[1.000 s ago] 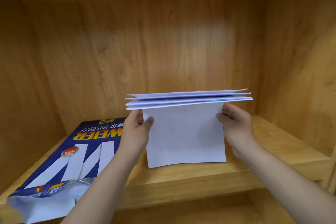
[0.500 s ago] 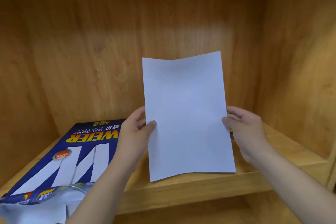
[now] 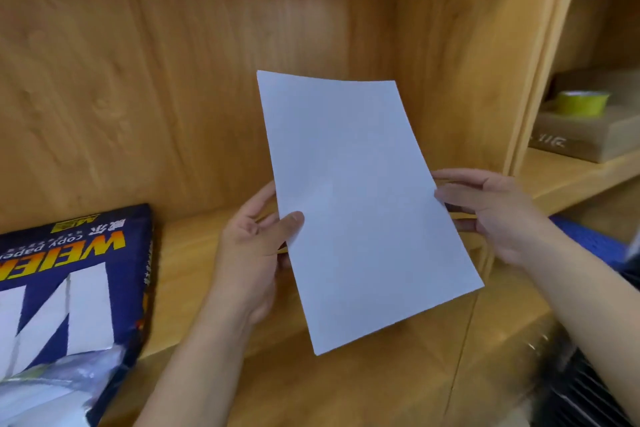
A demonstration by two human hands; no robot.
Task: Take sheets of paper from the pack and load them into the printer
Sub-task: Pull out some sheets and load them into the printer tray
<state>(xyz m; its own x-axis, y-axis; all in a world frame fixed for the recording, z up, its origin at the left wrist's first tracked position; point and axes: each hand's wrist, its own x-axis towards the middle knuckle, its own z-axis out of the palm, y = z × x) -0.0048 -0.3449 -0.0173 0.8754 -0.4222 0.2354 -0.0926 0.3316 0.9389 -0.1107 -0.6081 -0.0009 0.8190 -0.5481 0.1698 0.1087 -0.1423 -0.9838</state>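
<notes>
I hold a thin stack of white paper sheets (image 3: pixel 360 204) upright in front of a wooden shelf compartment, tilted a little to the right. My left hand (image 3: pixel 256 246) grips its left edge with the thumb on the front. My right hand (image 3: pixel 491 211) grips its right edge. The blue pack of copy paper (image 3: pixel 76 270) lies flat on the shelf at the lower left, its near end torn open with white sheets showing. No printer is clearly in view.
A wooden divider (image 3: pixel 540 55) stands to the right of the compartment. Beyond it a cardboard box (image 3: pixel 585 135) carries a green tape roll (image 3: pixel 581 102). A blue object (image 3: pixel 588 239) and a dark ribbed thing (image 3: pixel 588 388) sit at the lower right.
The sheets went from folded over and fanned to straight and upright, and have shifted right with both hands. The view has swung right, so the neighbouring shelf now shows.
</notes>
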